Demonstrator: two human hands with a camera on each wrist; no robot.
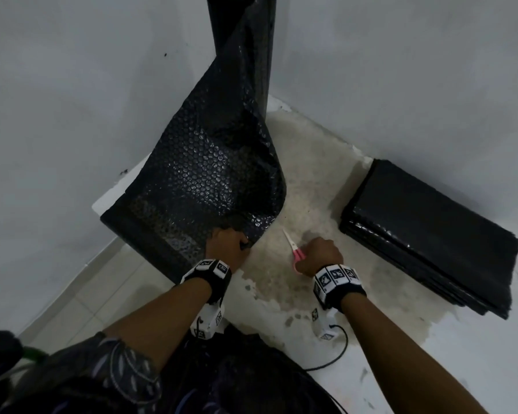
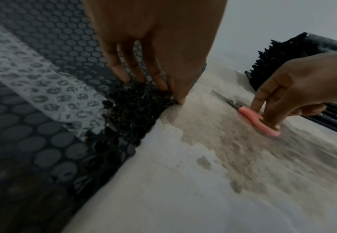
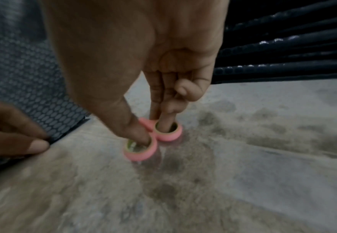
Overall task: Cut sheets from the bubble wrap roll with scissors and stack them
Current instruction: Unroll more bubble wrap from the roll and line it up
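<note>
Head: left hand (image 1: 226,246) pinches the black bubble wrap sheet (image 1: 204,186) at its near corner; roll (image 1: 245,52) stands upright behind that grip. Right hand (image 1: 319,255) holds the pink scissors (image 1: 295,249), just right of the pinch, blades closed. Stack of cut sheets (image 1: 428,234) further right on the floor (image 1: 296,180).

Left wrist: fingers (image 2: 159,75) clamp the sheet edge, thumb below.

Right wrist: thumb and finger sit in the scissor loops (image 3: 153,138).

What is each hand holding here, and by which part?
The left hand pinches the unrolled bubble wrap at its lower edge. The right hand holds the pink scissors by the handle loops, thumb in one, a finger in the other.
</note>
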